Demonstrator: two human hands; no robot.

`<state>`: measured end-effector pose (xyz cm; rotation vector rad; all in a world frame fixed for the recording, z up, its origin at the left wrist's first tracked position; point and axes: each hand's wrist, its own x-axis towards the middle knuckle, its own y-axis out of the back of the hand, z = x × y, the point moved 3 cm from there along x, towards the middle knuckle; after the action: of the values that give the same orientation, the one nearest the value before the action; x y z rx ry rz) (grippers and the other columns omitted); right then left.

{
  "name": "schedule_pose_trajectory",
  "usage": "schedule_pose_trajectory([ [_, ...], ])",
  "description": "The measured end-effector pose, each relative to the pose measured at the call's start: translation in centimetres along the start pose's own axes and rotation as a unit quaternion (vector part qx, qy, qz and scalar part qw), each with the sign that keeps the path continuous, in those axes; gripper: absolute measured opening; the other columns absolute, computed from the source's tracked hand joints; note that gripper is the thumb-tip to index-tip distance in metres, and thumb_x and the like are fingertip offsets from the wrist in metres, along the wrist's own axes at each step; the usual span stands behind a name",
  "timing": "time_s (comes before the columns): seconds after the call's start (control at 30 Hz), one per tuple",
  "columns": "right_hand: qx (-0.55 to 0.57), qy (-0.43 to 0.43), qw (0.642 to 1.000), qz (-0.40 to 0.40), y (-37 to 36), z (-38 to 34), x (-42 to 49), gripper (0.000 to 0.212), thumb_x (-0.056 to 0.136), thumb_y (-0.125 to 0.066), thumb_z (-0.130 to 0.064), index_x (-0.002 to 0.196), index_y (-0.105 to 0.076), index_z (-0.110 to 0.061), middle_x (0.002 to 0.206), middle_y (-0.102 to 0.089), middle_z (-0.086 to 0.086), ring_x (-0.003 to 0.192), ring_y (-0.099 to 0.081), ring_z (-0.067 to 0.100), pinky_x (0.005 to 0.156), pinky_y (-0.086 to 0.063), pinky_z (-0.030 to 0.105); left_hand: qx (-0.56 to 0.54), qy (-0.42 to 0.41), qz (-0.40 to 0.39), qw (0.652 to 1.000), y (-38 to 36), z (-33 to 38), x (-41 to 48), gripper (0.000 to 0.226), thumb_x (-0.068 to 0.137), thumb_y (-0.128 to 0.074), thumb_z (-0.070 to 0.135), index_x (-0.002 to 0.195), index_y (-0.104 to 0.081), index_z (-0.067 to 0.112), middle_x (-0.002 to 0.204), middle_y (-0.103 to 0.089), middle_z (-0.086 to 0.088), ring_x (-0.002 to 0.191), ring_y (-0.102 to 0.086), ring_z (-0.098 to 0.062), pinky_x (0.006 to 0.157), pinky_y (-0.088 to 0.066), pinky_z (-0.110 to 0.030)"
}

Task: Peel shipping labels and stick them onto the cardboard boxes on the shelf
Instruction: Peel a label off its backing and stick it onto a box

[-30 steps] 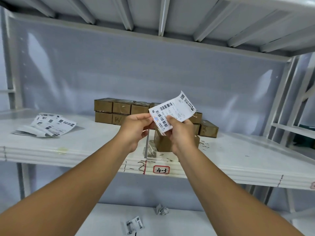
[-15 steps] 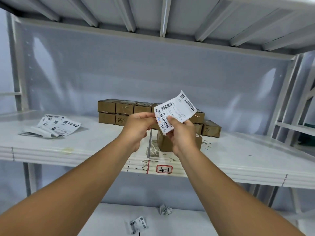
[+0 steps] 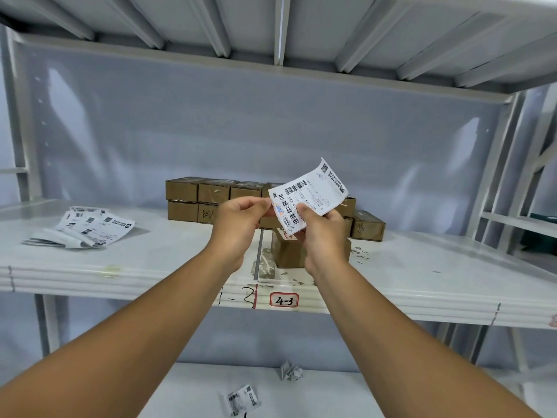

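I hold a white shipping label [image 3: 313, 191] with barcodes up in front of me, above the shelf [image 3: 150, 267]. My right hand [image 3: 324, 233] grips its lower part, thumb on the printed face. My left hand [image 3: 238, 218] pinches the label's left edge with its fingertips. Behind the hands, small brown cardboard boxes [image 3: 197, 199] stand stacked in two rows at the back of the shelf. One more box [image 3: 286, 250] sits nearer the front, partly hidden by my right hand. Another box [image 3: 368, 226] stands at the right end.
A loose pile of labels [image 3: 90, 227] lies on the shelf at the left. A tag marked 4-3 [image 3: 284, 300] is on the shelf's front edge. Crumpled paper [image 3: 291, 371] and a discarded backing [image 3: 241, 399] lie on the lower shelf. Upright posts [image 3: 494, 182] stand at the right.
Both hands and the label have stayed nearly in place; my left fingertips have closed in on the label's left edge. The view has shifted slightly.
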<state>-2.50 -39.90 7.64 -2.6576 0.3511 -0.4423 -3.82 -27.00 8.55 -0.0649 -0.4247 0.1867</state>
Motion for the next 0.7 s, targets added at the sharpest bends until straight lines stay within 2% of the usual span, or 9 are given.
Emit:
schedule_pose_trajectory([
  [0.1,0.004,-0.007,1.0,0.005,0.1,0.0,-0.1,0.017,0.089,-0.062,-0.003,0.102,-0.06,-0.014,0.085,-0.069,-0.004,0.068,-0.068,0.008,0.061,-0.059,0.027,0.015,-0.021,-0.011,1.0,-0.4,-0.1,0.1,0.012,0.092,-0.057,0.009,0.091,-0.069,0.007,0.076,-0.066,0.005,0.044,-0.05,0.012,0.045,-0.036,-0.002],
  [0.17,0.004,-0.009,1.0,0.008,0.3,0.0,-0.1,0.019,0.089,-0.062,-0.003,0.104,-0.061,-0.013,0.088,-0.069,-0.003,0.072,-0.069,0.01,0.065,-0.059,0.029,0.026,-0.021,-0.015,0.999,-0.6,-0.1,0.2,0.013,0.092,-0.056,0.007,0.092,-0.068,0.006,0.077,-0.066,0.004,0.044,-0.051,0.013,0.044,-0.035,-0.001],
  [0.3,0.007,-0.013,1.0,0.012,0.6,0.1,0.0,0.019,0.089,-0.062,-0.003,0.105,-0.061,-0.014,0.083,-0.068,-0.008,0.069,-0.068,0.007,0.058,-0.058,0.024,0.028,-0.012,-0.022,0.999,-0.9,-0.2,0.1,0.016,0.095,-0.052,0.007,0.092,-0.068,0.006,0.076,-0.066,0.004,0.043,-0.052,0.012,0.043,-0.036,-0.002],
  [0.47,0.017,-0.025,1.0,0.001,0.8,0.1,0.0,0.023,0.089,-0.062,-0.002,0.11,-0.061,-0.012,0.089,-0.07,-0.006,0.073,-0.069,0.01,0.064,-0.059,0.029,0.034,-0.011,-0.034,0.999,-1.4,-0.1,0.0,0.02,0.094,-0.051,0.005,0.078,-0.064,0.006,0.077,-0.067,0.002,0.048,-0.057,0.01,0.042,-0.037,-0.004],
  [0.53,0.024,-0.018,1.0,0.006,0.8,0.1,0.0,0.032,0.088,-0.063,-0.001,0.116,-0.055,-0.014,0.092,-0.069,-0.005,0.078,-0.069,0.012,0.064,-0.059,0.029,0.026,-0.004,-0.037,0.999,-1.5,0.0,0.0,0.019,0.093,-0.051,0.004,0.078,-0.063,0.005,0.076,-0.066,0.0,0.046,-0.055,0.009,0.041,-0.036,-0.005],
  [0.6,0.015,-0.011,0.999,0.035,0.9,0.2,0.1,0.051,0.085,-0.067,-0.001,0.125,-0.041,-0.019,0.087,-0.064,-0.006,0.08,-0.067,0.014,0.067,-0.06,0.03,0.01,0.016,-0.039,0.999,-1.5,-0.2,0.2,0.02,0.091,-0.052,0.003,0.074,-0.061,0.008,0.07,-0.064,0.001,0.04,-0.05,0.006,0.041,-0.035,-0.008],
  [0.67,-0.018,0.002,0.998,0.06,1.0,0.1,0.3,0.073,0.083,-0.071,-0.005,0.136,-0.026,-0.026,0.081,-0.06,-0.009,0.076,-0.064,0.011,0.077,-0.059,0.035,-0.019,0.042,-0.046,0.998,-1.6,-0.7,0.4,0.024,0.088,-0.055,0.004,0.066,-0.058,0.013,0.062,-0.059,0.003,0.04,-0.045,0.002,0.046,-0.032,-0.016],
  [0.7,-0.042,0.015,0.997,0.061,1.1,0.1,0.4,0.08,0.082,-0.072,-0.008,0.14,-0.021,-0.03,0.08,-0.059,-0.011,0.073,-0.063,0.008,0.077,-0.057,0.029,-0.035,0.05,-0.053,0.997,-1.7,-0.9,0.4,0.026,0.088,-0.055,0.003,0.064,-0.057,0.014,0.059,-0.057,0.003,0.043,-0.042,-0.002,0.048,-0.029,-0.02],
])
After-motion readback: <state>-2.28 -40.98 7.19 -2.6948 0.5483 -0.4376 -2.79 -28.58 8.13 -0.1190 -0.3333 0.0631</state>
